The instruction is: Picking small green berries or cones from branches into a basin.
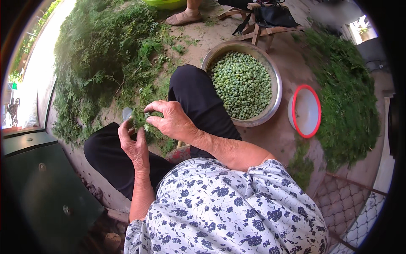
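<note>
Floor (264, 143) strewn with cut greenery (105, 63) fills my head view. Left of the metal basin (277, 84), between both hands, is a green sprig (139, 121). My right hand (169, 120) pinches it, thumb near forefinger; my left hand (134, 144) is half curled beside it, whether gripping I can't tell. I'd judge it light, springy, easily torn, best held by its stem.

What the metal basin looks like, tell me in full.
The basin is round and silvery, metal by its look, with a rounded rim. It stands upright on the ground beside the right leg, left of the red-rimmed bowl. Small green fruits cover its bottom, leaving a band of inner wall bare. The leg hides part of its left edge; whether they touch is unclear.
</note>
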A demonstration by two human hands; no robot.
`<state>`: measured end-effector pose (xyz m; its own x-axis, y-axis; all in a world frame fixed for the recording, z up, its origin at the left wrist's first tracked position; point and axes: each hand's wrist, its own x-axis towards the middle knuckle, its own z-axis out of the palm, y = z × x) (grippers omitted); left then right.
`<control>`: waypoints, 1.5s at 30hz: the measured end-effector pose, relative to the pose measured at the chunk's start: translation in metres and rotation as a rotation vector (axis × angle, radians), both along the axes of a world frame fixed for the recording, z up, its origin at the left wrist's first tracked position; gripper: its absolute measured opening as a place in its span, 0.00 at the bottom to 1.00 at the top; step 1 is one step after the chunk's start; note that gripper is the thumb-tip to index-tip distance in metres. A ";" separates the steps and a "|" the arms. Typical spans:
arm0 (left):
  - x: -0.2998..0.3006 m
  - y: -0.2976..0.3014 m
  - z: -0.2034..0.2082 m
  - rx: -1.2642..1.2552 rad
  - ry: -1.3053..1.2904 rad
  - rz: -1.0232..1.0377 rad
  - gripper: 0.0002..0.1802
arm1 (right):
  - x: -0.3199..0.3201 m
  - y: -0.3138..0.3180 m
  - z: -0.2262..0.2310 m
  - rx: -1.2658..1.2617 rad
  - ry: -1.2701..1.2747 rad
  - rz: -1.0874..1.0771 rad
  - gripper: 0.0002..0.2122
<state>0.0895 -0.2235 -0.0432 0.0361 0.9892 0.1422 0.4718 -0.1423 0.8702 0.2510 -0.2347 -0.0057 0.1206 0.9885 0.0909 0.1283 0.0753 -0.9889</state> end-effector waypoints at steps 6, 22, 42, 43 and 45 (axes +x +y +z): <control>0.012 -0.013 -0.012 0.104 -0.018 -0.227 0.33 | -0.005 0.003 0.000 -0.030 -0.008 0.139 0.11; -0.006 0.015 -0.008 -0.189 -0.283 -0.379 0.21 | 0.007 0.009 -0.006 -0.328 0.598 0.227 0.13; -0.008 0.015 0.011 -0.612 -0.576 -0.129 0.16 | 0.002 0.024 -0.023 -0.247 0.114 0.309 0.10; -0.009 0.015 0.009 -0.613 -0.576 -0.127 0.16 | 0.000 0.023 -0.026 -0.237 0.140 0.325 0.11; -0.012 0.016 0.004 -0.593 -0.381 -0.152 0.14 | 0.001 0.026 -0.019 -0.168 -0.014 0.348 0.11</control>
<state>0.0772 -0.2077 -0.0389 0.2342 0.8917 -0.3873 0.1323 0.3654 0.9214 0.2519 -0.2085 -0.0244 -0.2252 0.9713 -0.0764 0.1374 -0.0459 -0.9895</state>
